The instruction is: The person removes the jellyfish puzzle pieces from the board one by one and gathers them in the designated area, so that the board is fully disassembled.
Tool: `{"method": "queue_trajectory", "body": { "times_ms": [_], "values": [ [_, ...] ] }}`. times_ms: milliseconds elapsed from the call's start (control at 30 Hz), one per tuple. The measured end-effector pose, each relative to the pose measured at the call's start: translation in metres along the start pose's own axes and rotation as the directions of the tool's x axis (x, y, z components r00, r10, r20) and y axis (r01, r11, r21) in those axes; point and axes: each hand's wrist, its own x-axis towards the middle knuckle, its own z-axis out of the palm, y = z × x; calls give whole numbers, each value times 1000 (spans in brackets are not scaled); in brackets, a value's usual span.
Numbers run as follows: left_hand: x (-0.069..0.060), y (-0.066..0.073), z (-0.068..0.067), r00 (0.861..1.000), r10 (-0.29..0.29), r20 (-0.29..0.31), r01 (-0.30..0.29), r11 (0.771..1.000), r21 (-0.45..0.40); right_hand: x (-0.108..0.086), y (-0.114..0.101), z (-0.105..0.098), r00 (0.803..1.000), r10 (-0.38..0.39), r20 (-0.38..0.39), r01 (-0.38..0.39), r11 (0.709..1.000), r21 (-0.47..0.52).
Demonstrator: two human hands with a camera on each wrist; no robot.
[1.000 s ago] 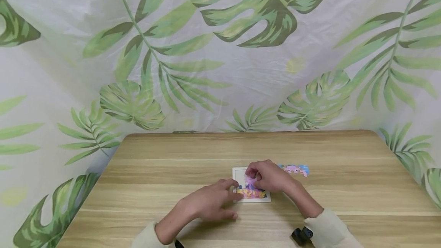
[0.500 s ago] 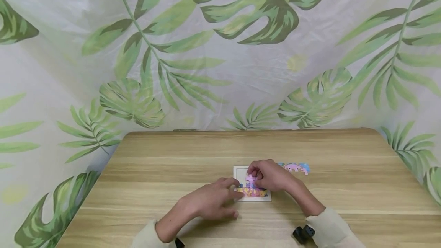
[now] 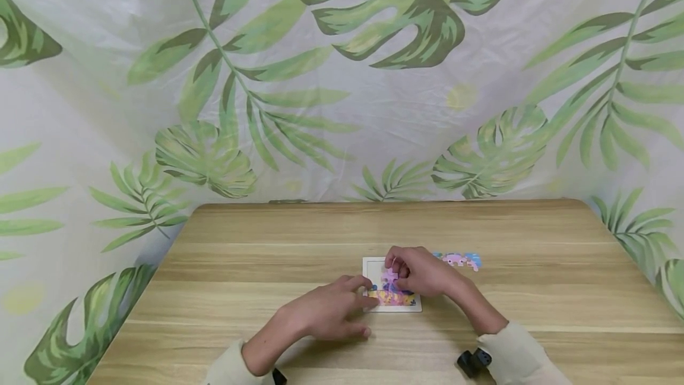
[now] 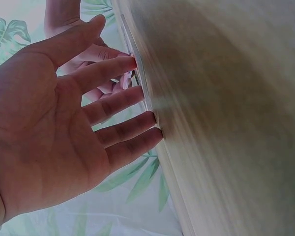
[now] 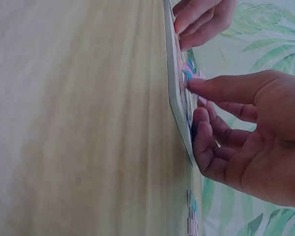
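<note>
The pink puzzle piece (image 3: pixel 390 276) was over the middle of the white puzzle tray (image 3: pixel 394 312), pinched between the thumb and fingers of your right hand (image 3: pixel 423 273). One knob pointed to the tray's far edge; its long axis seemed to run away from you, though your fingers hid too much to be sure. Gripping it from the side probably let you see where it sat. Nearer to you, the yellow row of pieces (image 3: pixel 394 298) lined the tray's near side. Your left hand (image 3: pixel 331 314) had its fingers extended, tips on the tray's left edge, likely to steady it. Loose puzzle pieces (image 3: pixel 456 259) lay right of the tray on the tabletop (image 3: pixel 256 236), presumably for easy reach.
</note>
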Motion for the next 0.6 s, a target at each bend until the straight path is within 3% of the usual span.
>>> {"method": "queue_trajectory", "body": {
  "times_ms": [367, 600],
  "values": [
    [0, 0, 1, 1000, 6, -6, -6, 1000, 17, -4, -1, -6, 997, -71, -6, 71, 997, 2],
    [0, 0, 2, 1000, 4, -9, -4, 1000, 20, -12, 0, -21, 995, -76, -58, 77, 997, 12]
  ]
}}
